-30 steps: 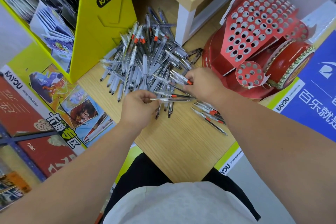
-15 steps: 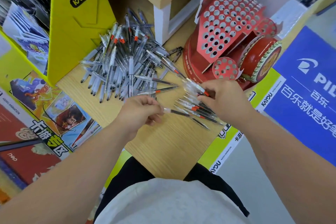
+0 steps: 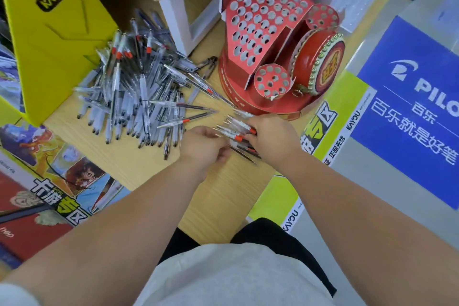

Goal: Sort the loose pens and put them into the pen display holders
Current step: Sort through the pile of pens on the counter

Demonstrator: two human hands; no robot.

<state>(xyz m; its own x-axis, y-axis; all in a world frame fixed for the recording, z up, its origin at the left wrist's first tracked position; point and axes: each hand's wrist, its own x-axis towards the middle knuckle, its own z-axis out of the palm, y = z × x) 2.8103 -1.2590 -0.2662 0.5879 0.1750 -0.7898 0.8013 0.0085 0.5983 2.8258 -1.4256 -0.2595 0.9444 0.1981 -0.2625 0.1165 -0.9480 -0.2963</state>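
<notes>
Now, right hand (image 3: 270, 138): curled round a bundle of clear plastic red-banded pens (image 3: 239, 131), palm down.
Left hand (image 3: 203, 144): curled at bundle tips; we cannot tell if pinching.

Single head camera: looks steeply down, forward, close over wooden table (image 3: 129, 159).

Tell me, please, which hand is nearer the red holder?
Right. The right hand lies just in front of the red holder; the left hand lies farther left.
</notes>
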